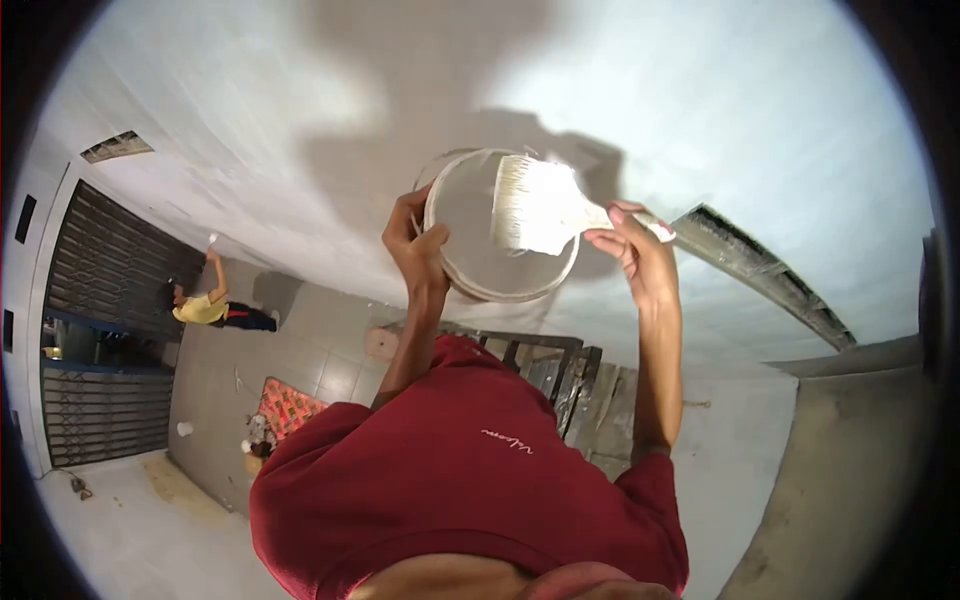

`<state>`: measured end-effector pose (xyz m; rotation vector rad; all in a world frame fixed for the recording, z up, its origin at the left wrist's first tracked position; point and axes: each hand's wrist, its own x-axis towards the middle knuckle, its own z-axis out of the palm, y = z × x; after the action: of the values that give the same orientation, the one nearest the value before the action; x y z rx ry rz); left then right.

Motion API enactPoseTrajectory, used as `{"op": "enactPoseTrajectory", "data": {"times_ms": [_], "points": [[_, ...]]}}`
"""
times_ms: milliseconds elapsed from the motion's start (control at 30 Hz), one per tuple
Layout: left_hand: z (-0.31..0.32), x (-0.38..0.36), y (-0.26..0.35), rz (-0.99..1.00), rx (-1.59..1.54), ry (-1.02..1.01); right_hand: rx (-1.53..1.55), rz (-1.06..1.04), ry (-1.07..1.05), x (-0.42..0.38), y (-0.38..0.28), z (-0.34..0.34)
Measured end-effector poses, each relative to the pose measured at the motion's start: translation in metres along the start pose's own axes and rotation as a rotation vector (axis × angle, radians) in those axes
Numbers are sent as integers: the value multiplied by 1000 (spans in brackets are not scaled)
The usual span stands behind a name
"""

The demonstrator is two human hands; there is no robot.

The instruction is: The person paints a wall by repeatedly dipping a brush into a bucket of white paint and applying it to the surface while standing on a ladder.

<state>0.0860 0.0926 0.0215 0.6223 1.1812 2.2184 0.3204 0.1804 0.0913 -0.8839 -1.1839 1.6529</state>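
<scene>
A wide brush (545, 205) with a white-coated head and pale bristles lies level over the mouth of a round bucket (470, 285). My right hand (640, 250) grips the brush by its handle, to the right of the bucket. The bristles point left, above the grey inside of the bucket; whether they touch its rim or contents I cannot tell. On the bucket's left side, my left hand (415, 240) holds the rim, with the thumb at the inner edge and the other fingers around the outside.
A pale wall (720, 110) rises ahead, with a long dark-edged opening (770, 275) at right. Below me is a slatted wooden structure (600, 400). Far left, a person in yellow (205, 308) raises an arm near a folding metal gate (110, 240). Red patterned cloth (288, 405) lies on the floor.
</scene>
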Motion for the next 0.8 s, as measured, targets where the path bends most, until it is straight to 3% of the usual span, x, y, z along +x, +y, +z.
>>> {"op": "enactPoseTrajectory", "data": {"times_ms": [33,100,133,267,367,467,600,633,733,800], "points": [[3,-2,4,1,-35,20,54,25,-32,1,7,-14],[0,-2,1,41,35,43,331,108,104,-9,18,-23],[-3,1,-9,67,61,69,315,141,98,-13,7,-20],[0,4,-3,35,-100,-70,445,-206,-7,-5,-74,-2],[-6,3,-2,39,-85,-89,135,-808,68,-17,-178,42],[-10,4,0,49,-54,-91,-600,-1342,389,-22,-273,79],[-7,3,-4,26,-44,-59,-1269,-2163,349,34,-385,91],[-8,3,-5,42,-14,-54,-1371,-2046,400,24,-385,115],[-9,5,-9,72,38,-37,-1305,-1988,286,39,-406,146],[-11,6,-10,63,28,-27,-1467,-1968,263,47,-424,152]]}}
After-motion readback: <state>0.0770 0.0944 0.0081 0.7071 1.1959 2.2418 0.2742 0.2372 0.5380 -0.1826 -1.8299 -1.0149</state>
